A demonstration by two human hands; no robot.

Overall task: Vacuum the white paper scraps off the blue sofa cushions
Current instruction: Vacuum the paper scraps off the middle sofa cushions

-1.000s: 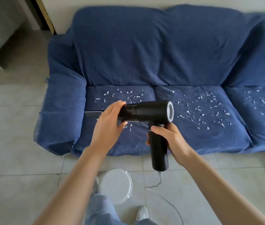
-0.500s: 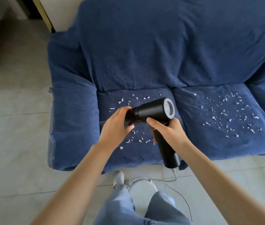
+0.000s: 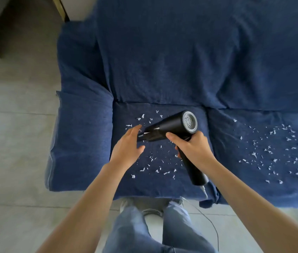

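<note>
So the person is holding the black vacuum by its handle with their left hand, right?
Not quite. The head view shows the right hand wrapped around the handle of the black vacuum. The left hand is open beside the nozzle end, holding nothing. White paper scraps lie on the blue sofa cushion underneath.

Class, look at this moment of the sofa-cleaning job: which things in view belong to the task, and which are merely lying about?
Part of the job:
- handheld vacuum, gripped by the right hand
- left hand, open beside its nozzle
- white paper scraps
- blue sofa cushions

Just lying about:
- white cable trailing on the floor
- dark cabinet, upper left
</note>
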